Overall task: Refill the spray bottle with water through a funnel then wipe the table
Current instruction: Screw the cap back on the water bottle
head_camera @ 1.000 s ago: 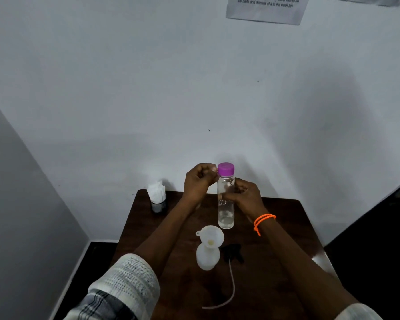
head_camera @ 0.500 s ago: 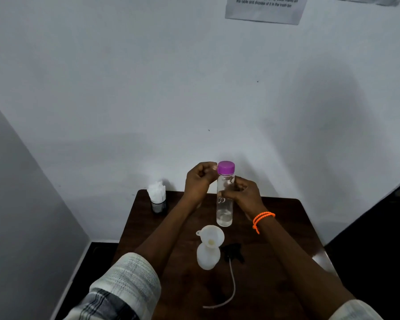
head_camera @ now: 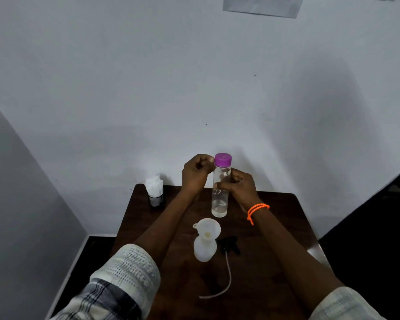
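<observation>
A tall clear water bottle with a purple cap is held upright above the dark wooden table; a little water sits in its bottom. My right hand grips its middle. My left hand is curled with its fingertips at the cap's left side. Nearer to me stands the small white spray bottle with a white funnel in its neck. The black spray head with its thin tube lies on the table to the right of it.
A dark cup holding white tissues stands at the table's far left corner. White walls close in behind and on the left. A paper notice hangs high on the wall. Dark floor lies to the right of the table.
The water bottle has been lifted slightly off the table while both hands stayed on it. The view tilted a little.
</observation>
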Demonstrator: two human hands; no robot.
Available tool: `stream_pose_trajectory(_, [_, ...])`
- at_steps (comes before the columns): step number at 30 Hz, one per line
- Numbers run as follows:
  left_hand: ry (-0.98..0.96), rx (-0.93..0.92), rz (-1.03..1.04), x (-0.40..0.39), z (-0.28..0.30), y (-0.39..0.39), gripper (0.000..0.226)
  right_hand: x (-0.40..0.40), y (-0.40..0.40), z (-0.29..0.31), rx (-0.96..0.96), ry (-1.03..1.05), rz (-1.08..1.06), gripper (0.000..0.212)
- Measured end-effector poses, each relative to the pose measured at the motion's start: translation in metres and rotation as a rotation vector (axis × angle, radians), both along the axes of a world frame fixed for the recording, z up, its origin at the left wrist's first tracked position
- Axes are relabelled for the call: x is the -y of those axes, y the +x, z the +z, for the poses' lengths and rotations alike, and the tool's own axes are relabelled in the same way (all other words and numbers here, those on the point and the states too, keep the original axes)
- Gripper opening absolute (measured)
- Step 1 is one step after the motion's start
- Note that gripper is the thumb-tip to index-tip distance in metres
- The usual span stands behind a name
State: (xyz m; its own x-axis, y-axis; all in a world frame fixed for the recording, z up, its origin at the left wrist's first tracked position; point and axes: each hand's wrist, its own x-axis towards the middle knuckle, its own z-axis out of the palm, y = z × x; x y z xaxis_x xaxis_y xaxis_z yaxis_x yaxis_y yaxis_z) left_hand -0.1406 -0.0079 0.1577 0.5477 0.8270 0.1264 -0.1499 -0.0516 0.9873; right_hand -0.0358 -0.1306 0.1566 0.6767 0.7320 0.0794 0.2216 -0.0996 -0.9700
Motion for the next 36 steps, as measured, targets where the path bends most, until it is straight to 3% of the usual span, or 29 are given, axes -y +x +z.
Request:
stream_pose_trajectory(3, [0.019, -0.046, -0.019, 0.005, 0.004, 0.002, 0.033, 0.000, -0.001, 0.004, 0.041, -0.029, -0.002, 0.038])
stream_pose_trajectory(8, [0.130, -0.063, -0.081, 0.014, 0.007, 0.002, 0.044, -0.002, -0.002, 0.003, 0.142, -0.079, 0.011, 0.035])
stream_pose_trajectory(11, [0.057, -0.050, -0.046, 0.010, 0.007, 0.002, 0.052, -0.001, -0.002, 0.002, 0.089, -0.050, -0.004, 0.031])
stream_pose_trajectory(15, [-0.068, 0.020, -0.026, 0.004, 0.002, 0.001, 0.026, 0.000, 0.001, 0.001, 0.030, -0.010, -0.004, 0.039])
stream_pose_trajectory(17, [-0.094, 0.063, -0.039, 0.006, 0.003, 0.000, 0.025, 0.000, 0.001, 0.001, 0.051, -0.018, 0.005, 0.038])
stream_pose_trajectory(21, [0.062, -0.021, -0.059, 0.008, 0.007, 0.000, 0.040, -0.004, -0.004, 0.000, 0.080, -0.012, 0.032, 0.034])
stream_pose_trajectory(25, [0.124, -0.027, -0.072, 0.004, 0.008, -0.001, 0.031, -0.009, -0.002, -0.004, 0.051, -0.003, 0.040, 0.037])
stream_pose_trajectory(32, [0.413, -0.113, -0.034, -0.003, 0.003, -0.007, 0.028, -0.020, 0.000, -0.003, 0.033, -0.023, 0.075, 0.033])
stream_pose_trajectory(36, [0.423, -0.107, -0.056, -0.016, -0.005, -0.009, 0.027, -0.033, 0.001, -0.010, 0.042, -0.061, 0.070, 0.037])
